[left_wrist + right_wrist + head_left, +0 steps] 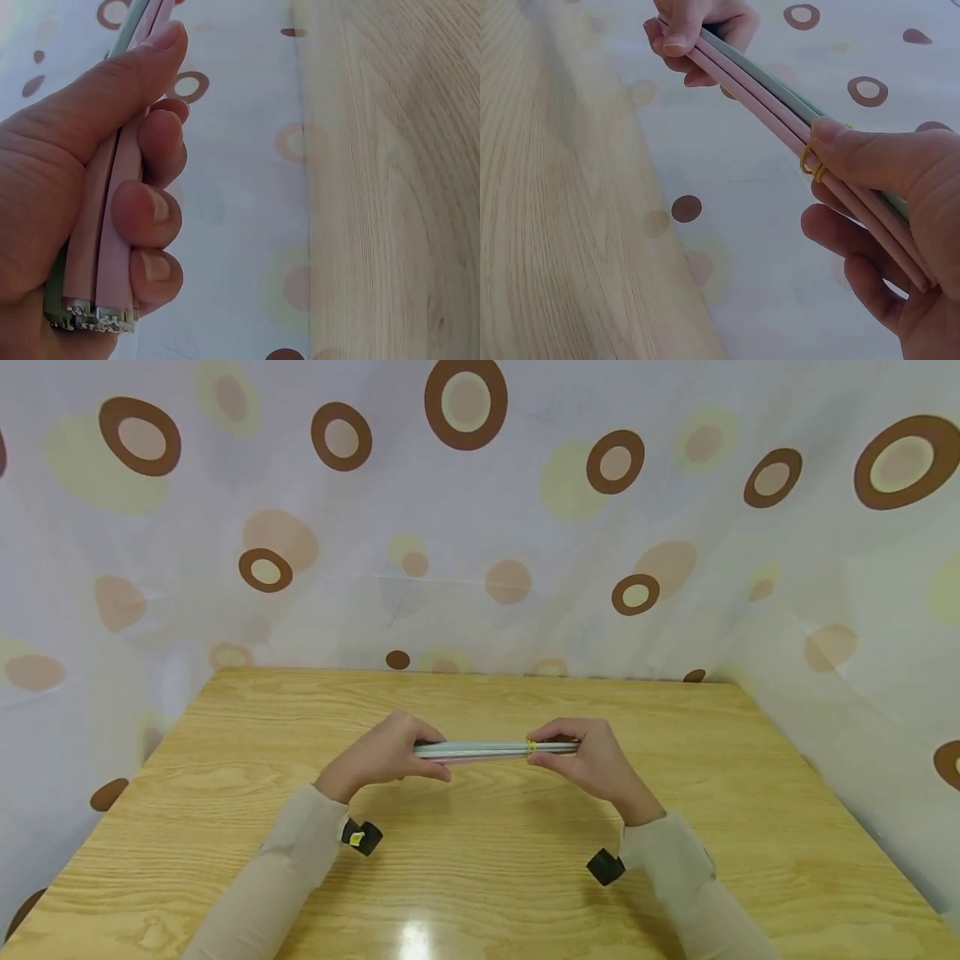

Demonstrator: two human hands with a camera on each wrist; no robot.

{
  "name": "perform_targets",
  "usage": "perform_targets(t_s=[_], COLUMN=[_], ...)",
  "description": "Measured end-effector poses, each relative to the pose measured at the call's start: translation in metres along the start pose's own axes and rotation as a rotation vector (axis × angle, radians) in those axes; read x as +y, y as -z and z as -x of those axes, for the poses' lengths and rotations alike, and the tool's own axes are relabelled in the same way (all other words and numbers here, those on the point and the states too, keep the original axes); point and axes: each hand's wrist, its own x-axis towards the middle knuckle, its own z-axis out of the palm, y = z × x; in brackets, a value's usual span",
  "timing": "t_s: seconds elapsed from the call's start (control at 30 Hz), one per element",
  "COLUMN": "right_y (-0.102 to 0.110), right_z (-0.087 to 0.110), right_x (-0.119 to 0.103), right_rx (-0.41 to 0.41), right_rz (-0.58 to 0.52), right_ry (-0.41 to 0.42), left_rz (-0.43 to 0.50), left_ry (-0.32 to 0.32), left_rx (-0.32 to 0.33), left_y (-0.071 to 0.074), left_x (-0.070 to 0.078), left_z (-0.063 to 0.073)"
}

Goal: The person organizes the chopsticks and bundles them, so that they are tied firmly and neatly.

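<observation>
A bundle of pink and green chopsticks (480, 750) is held level between both hands over the wooden table. My left hand (386, 753) grips the thicker end, fingers curled round it; the left wrist view shows silvery decorated butts (101, 319) poking out below the little finger. At the thinner end, my right hand (596, 758) holds the bundle between thumb and fingers. A yellow rubber band (814, 163) is looped round the chopsticks right at the right thumb tip. In the right wrist view, the pink chopsticks lie in front of the green ones.
The wooden table (480, 860) spreads under both arms. Behind it and along both sides hangs a white curtain (465, 502) with brown, pink and yellow circles. A small black camera mount (363, 837) sits on the left wrist, another (605, 866) on the right.
</observation>
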Motion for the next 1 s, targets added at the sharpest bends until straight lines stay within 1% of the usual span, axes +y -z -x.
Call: perform_targets(t_s=[0.13, 0.23, 0.33, 0.47, 0.73, 0.9, 1.0], right_y=[-0.001, 0.000, 0.002, 0.008, 0.012, 0.012, 0.011], right_z=[0.002, 0.002, 0.002, 0.002, -0.001, -0.001, 0.001], right_x=[-0.004, -0.004, -0.001, 0.002, 0.000, -0.001, -0.002], right_rx=[-0.018, -0.027, -0.055, -0.086, -0.104, -0.119, -0.117], right_rz=[0.067, 0.084, 0.055, -0.001, -0.056, -0.086, -0.094], right_ry=[0.045, 0.074, 0.088, 0.101, 0.157, 0.155, 0.152], left_rz=[-0.008, 0.007, 0.025, 0.043, 0.059, 0.076, 0.074], left_ry=[-0.039, -0.039, -0.041, -0.017, 0.025, 0.040, 0.034], left_rx=[-0.011, -0.012, -0.022, -0.029, -0.023, -0.034, -0.039], left_y=[-0.003, -0.005, -0.005, -0.004, 0.002, 0.003, 0.002], left_x=[0.002, 0.001, -0.001, -0.002, -0.002, 0.000, 0.000], left_z=[-0.001, -0.002, -0.002, -0.002, 0.001, 0.002, 0.002])
